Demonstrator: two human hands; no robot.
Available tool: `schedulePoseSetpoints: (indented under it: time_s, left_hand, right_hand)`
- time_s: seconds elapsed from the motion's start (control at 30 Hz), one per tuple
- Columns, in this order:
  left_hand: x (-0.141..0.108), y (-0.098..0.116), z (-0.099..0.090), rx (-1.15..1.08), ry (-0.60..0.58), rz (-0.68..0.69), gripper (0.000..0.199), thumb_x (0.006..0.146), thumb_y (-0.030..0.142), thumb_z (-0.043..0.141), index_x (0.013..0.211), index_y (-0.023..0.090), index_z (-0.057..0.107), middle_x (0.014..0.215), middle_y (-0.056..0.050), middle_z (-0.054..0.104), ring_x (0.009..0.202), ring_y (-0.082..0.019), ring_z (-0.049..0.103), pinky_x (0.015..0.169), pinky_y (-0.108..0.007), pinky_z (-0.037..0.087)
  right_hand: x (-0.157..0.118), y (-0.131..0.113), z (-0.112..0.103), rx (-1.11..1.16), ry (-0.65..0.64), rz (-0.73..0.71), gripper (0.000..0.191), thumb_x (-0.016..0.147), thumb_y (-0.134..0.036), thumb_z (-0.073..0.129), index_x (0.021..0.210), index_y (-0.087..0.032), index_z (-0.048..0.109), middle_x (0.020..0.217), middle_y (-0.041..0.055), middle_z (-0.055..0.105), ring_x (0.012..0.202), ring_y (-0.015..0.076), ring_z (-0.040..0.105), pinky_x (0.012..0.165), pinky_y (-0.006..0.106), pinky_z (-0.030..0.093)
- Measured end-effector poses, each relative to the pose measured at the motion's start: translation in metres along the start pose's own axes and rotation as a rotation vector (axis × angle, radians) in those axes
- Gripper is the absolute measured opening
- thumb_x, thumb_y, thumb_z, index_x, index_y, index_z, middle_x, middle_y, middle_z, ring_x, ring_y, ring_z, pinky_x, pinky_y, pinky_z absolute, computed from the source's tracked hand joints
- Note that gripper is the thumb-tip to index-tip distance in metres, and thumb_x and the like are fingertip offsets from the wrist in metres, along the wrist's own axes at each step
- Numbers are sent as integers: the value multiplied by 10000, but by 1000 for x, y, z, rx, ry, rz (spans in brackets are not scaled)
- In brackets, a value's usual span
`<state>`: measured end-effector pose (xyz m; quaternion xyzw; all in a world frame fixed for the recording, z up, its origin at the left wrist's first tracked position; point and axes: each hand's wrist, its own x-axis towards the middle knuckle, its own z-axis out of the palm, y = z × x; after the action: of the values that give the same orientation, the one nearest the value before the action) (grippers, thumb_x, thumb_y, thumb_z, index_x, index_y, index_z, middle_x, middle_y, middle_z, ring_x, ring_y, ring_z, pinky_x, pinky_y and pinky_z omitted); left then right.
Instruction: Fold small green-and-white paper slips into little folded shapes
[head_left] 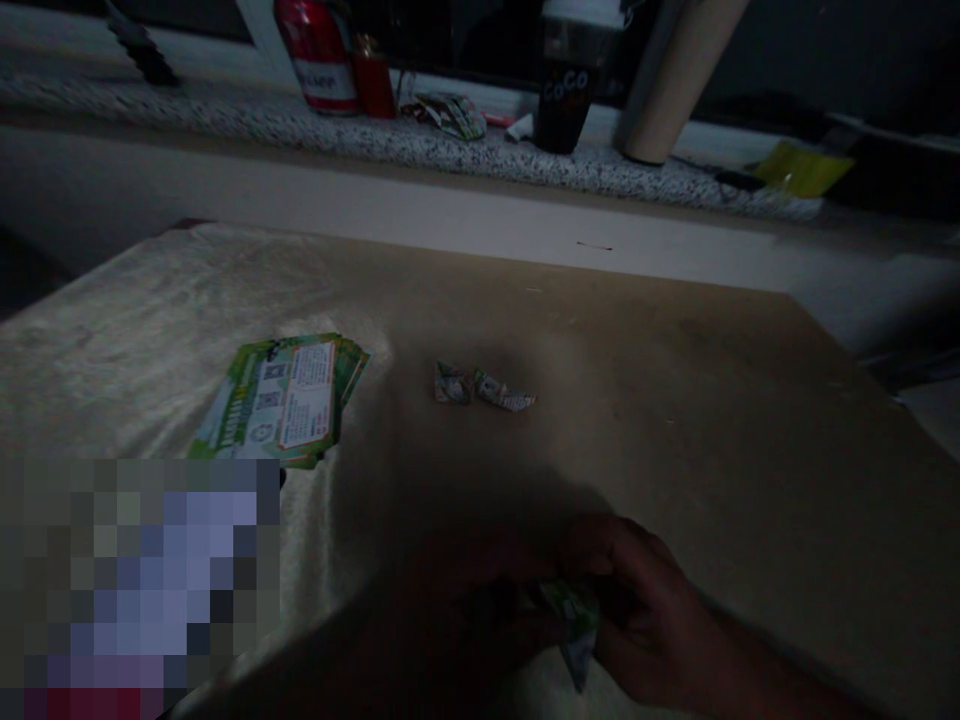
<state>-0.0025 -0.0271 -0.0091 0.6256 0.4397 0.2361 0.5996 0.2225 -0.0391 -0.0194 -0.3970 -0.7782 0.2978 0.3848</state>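
Between my hands, low in the head view, is a small folded piece of printed green and white paper (576, 625) with a pointed lower end. My right hand (649, 610) is closed on its right side. My left hand (487, 600), very dark, pinches its left side. Two small folded paper pieces lie beyond my hands on the table: a triangular one (453, 384) and a longer one (506, 392). To the left rests a fanned stack of green printed leaflets (300, 400).
The table (675, 400) has a shiny cloth (112, 300) over its left part. A blurred-out patch covers the lower left corner. Along the granite sill (225, 115) stand a red can (319, 60), a dark cup (566, 95), a tall cylinder (675, 80) and a yellow packet (802, 170).
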Motion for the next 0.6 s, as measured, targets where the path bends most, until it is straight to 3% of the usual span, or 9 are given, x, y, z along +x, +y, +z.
schedulePoseSetpoints:
  time_s: [0.1,0.33,0.43,0.5,0.6]
  left_hand:
    - [1,5,1,-5,-4,-68,247,817,440,789,887,214,860,862,-50,825,826,-264,766,764,-329,586]
    - [-3,15,-5,-49,-180,-159,369,841,401,802,1182,268,849,1083,-28,846,1019,-302,777,893,-358,594]
    - [-4,10,-8,-73,-207,-142,388,812,428,859,1168,274,862,1126,-36,852,1070,-329,777,928,-378,595]
    - [-5,3,-10,-68,-213,-161,629,746,343,932,1355,340,775,1349,-34,792,1221,-333,736,1014,-392,577]
    - [-5,-3,-10,-76,-230,-179,611,777,337,916,1367,385,763,1390,-19,777,1294,-329,703,1097,-428,539]
  right_hand:
    - [0,0,2,55,-2,45,264,788,-78,638,932,-264,518,760,-25,626,628,136,571,573,219,431]
    - [8,-2,1,388,-87,245,302,742,-61,699,820,-243,472,766,-43,549,626,106,507,547,194,371]
    - [7,-1,2,475,-98,317,324,695,-40,679,795,-243,447,780,-41,521,647,112,481,554,197,361]
    - [6,0,3,494,-89,339,331,653,-23,647,794,-243,444,789,-43,502,658,112,461,558,197,350]
    - [4,1,3,500,-102,362,345,617,-12,626,796,-241,441,802,-44,498,667,111,453,565,201,347]
